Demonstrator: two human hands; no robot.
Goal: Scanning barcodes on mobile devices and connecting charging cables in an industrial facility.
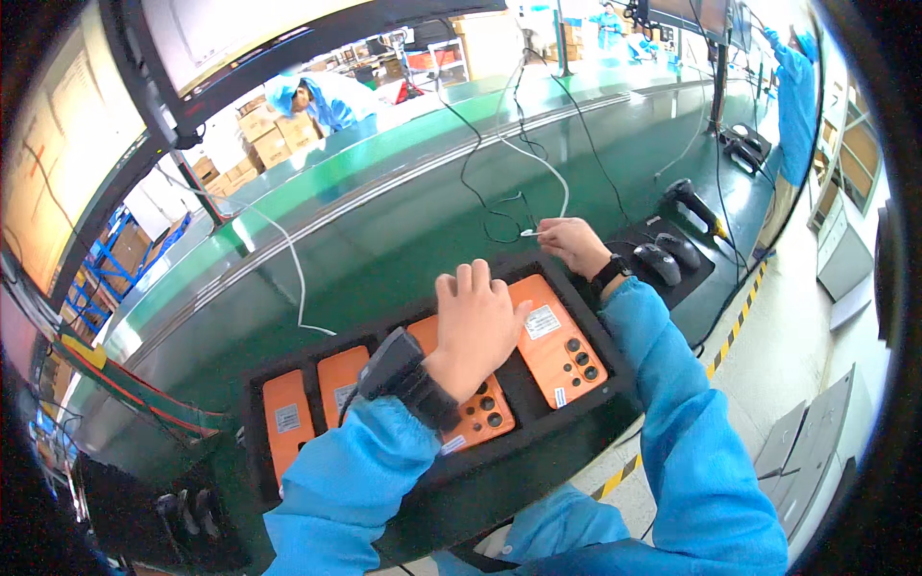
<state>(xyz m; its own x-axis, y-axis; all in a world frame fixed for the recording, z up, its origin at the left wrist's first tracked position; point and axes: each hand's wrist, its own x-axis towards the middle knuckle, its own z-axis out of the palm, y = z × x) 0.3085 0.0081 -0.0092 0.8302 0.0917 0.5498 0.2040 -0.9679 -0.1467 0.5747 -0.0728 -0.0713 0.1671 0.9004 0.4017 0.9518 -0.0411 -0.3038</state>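
Head view, and the right hand [573,247] has a pinch on a small white plug [527,232], fingertips closed around it just beyond the far right corner of the black tray [520,389]. A white cable [566,197] comes across the green desk [384,254] from its far edge and seems to run into that grip. The left hand is the other story: palm down, fingers straight, thumb spread, nothing clasped. That left hand [475,322] is over the second orange phone from the tray's right edge [466,433], thumb beside the rightmost orange phone [549,357]; whether it presses or only hovers, I cannot tell.

How will these handle? The plug should be light and stiff, its cord springy enough to tug back — best taken by the body, behind the tip. The phones look stiff, smooth and perhaps slippery, with glassy lenses to spare; hold them by the long sides.

And the lie of it: the tray sits along the desk's near edge, its phones camera-end toward that edge. The plug is right in the pinch; the rightmost phone lies nearer the desk's near edge than the right grip, the two apart.
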